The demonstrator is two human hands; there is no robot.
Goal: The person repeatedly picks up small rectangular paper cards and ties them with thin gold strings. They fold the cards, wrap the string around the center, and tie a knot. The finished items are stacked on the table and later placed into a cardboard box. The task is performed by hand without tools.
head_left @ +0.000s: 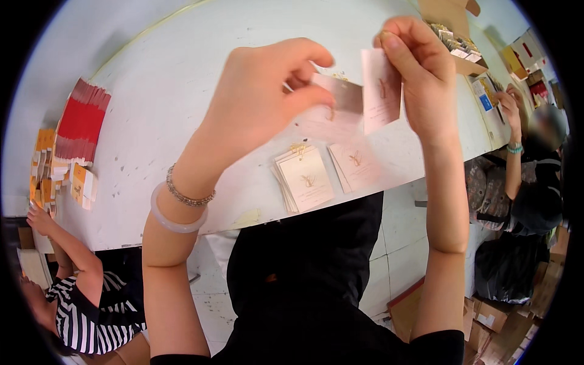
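Note:
My left hand (261,97) is raised over the white table (158,91) and pinches a pale pink card (331,112) by its top edge. My right hand (413,67) pinches a second pale pink card (380,91) with a small gold motif, held upright beside the first; the two cards overlap slightly. Below them on the table lie a stack of cream cards (304,179) with gold strings and a stack of pink cards (356,164). A bead bracelet and a pale bangle (176,216) sit on my left wrist.
Red and orange card stacks (79,128) lie at the table's left end, near a person in a striped top (91,304). Another person (517,182) sits at the right. An open cardboard box (453,30) with cards stands at the far right; more boxes (486,316) rest on the floor.

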